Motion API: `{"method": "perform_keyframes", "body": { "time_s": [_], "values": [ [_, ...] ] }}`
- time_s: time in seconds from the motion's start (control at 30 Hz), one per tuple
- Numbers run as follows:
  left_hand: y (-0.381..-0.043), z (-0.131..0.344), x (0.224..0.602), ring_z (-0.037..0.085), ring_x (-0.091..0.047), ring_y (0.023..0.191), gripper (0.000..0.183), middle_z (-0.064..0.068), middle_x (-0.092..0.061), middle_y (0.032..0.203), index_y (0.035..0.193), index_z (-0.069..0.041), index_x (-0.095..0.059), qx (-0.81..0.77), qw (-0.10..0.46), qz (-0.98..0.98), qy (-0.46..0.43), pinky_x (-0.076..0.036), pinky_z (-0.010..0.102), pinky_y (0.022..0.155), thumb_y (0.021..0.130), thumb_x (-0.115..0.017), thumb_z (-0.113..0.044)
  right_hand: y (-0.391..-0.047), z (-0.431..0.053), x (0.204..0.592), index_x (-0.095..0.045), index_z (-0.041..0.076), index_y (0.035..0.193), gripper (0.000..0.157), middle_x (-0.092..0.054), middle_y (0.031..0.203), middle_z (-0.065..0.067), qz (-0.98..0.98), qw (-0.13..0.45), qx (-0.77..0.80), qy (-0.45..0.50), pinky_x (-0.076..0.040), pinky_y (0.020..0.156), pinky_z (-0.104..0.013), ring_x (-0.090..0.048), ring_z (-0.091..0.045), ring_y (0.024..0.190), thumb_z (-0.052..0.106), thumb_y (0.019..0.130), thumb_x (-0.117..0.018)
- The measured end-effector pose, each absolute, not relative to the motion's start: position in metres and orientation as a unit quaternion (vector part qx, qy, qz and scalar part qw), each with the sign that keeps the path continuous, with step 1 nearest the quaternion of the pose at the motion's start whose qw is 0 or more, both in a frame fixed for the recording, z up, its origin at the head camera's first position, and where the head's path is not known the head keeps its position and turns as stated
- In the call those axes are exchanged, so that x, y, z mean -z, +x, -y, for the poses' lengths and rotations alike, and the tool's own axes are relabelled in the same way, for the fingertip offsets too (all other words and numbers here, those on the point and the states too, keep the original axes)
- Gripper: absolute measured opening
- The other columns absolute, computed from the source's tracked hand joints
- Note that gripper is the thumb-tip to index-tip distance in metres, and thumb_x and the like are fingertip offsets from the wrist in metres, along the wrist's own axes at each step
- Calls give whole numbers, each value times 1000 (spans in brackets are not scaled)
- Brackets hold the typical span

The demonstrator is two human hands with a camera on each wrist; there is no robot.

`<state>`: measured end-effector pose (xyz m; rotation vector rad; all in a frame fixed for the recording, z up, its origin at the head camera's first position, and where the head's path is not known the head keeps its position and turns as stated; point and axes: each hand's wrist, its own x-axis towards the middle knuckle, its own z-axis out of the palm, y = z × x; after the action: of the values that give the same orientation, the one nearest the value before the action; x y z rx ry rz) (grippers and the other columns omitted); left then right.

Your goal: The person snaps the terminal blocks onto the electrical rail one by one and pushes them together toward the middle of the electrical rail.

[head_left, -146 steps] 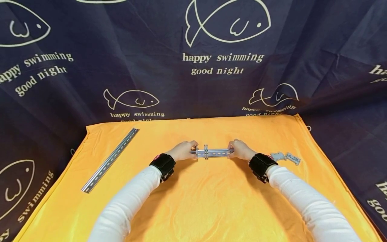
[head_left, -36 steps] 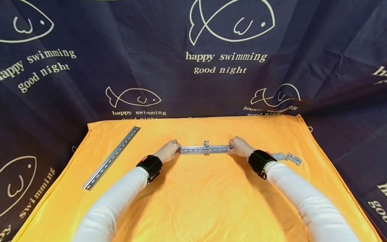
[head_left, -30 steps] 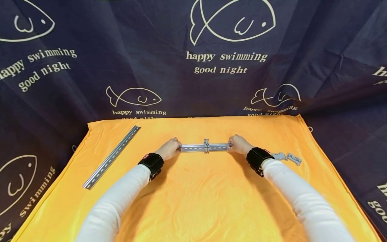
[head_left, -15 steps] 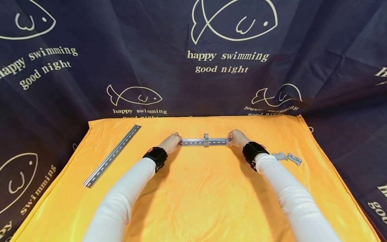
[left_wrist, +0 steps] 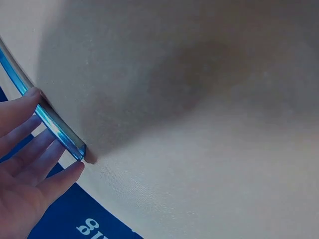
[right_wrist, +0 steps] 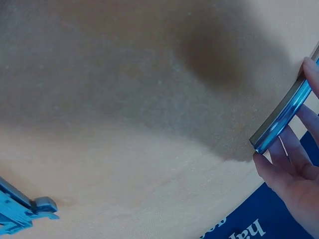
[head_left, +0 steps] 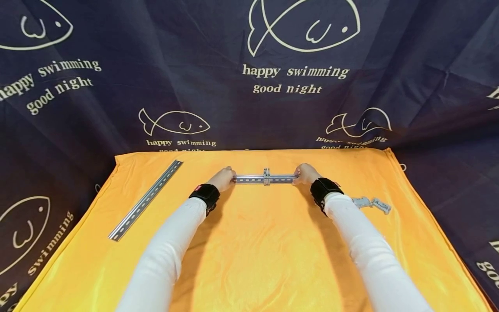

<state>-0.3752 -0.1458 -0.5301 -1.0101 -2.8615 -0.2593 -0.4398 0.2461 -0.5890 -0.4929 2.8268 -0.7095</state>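
A slotted metal DIN rail lies crosswise in the head view, held at both ends. My left hand pinches its left end between thumb and fingers; the left wrist view shows that rail end with the thumb on one edge. On the right end my right hand has a like grip, seen also around the rail end in the right wrist view. Near the rail's middle, two thin grey clip-on pieces stand side by side across it.
A second, longer slotted rail lies slantwise on the orange cloth at left. Two loose grey plastic pieces, one nearer and one farther right, lie beyond my right wrist. A dark printed curtain rises behind the table.
Five seconds ago the two grey pieces stood apart, with my left hand by the left one; now they are together. My left hand moved to the rail's end, and both hands shifted the rail away.
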Motion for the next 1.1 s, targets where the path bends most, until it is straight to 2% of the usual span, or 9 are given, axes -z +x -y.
{"method": "perform_keyframes", "body": {
  "time_s": [0.13,0.27,0.43,0.63,0.7,0.83,0.93,0.97,1.1],
  "values": [
    [-393,148,541,17,-47,68,13,7,-50,78,80,-7,-62,87,14,945,-315,-39,27,62,77,-68,-18,-414,-230,550,-66,1,93,46,-62,93,-10,-951,110,239,-165,-43,68,-33,-55,-24,81,31,61,-80],
    [-358,133,481,16,-47,68,9,5,-51,77,79,-8,-64,109,-41,952,-282,-39,27,62,77,-68,-15,-403,-220,526,-65,1,86,46,-62,86,-9,-954,107,239,-149,-42,65,-30,-54,-22,76,31,56,-83],
    [-325,119,434,20,-49,72,6,9,-53,80,83,-2,-64,102,-75,963,-238,-41,30,67,77,-66,-5,-394,-209,507,-63,1,96,50,-60,101,-12,-954,158,234,-98,-43,77,-36,-54,-27,90,29,59,-81],
    [-382,139,519,17,-47,67,11,6,-48,77,82,-7,-63,88,21,955,-283,-40,26,61,76,-68,-15,-437,-235,567,-64,2,88,48,-62,87,-6,-951,87,251,-158,-43,67,-30,-55,-19,76,33,56,-82],
    [-392,141,530,17,-47,66,13,6,-47,76,82,-7,-62,85,18,958,-274,-40,26,60,75,-69,-16,-439,-235,569,-63,2,89,48,-61,88,-6,-953,92,248,-150,-42,67,-31,-54,-20,77,33,58,-81],
    [-346,126,472,20,-49,70,9,9,-47,79,86,-1,-60,80,-9,965,-250,-42,29,64,79,-64,-6,-430,-227,554,-61,1,100,52,-59,100,-11,-957,137,232,-111,-42,77,-36,-53,-25,89,32,62,-79],
    [-306,116,424,21,-51,74,9,9,-47,79,89,2,-60,86,-14,967,-241,-41,27,66,81,-60,-2,-436,-227,562,-62,2,92,50,-61,91,-8,-959,101,229,-131,-42,70,-32,-53,-22,80,33,57,-82],
    [-301,116,419,21,-52,76,10,9,-47,80,91,2,-60,82,-9,967,-242,-41,26,68,82,-59,-2,-441,-230,568,-62,4,88,52,-60,87,-6,-960,91,224,-138,-42,67,-30,-52,-20,76,37,53,-82],
    [-298,117,418,22,-53,79,15,11,-48,84,95,0,-59,84,-21,968,-234,-43,29,69,83,-60,-8,-431,-225,559,-61,5,83,38,-59,81,-4,-964,77,203,-152,-41,64,-30,-52,-19,73,32,63,-79]
  ]
}}
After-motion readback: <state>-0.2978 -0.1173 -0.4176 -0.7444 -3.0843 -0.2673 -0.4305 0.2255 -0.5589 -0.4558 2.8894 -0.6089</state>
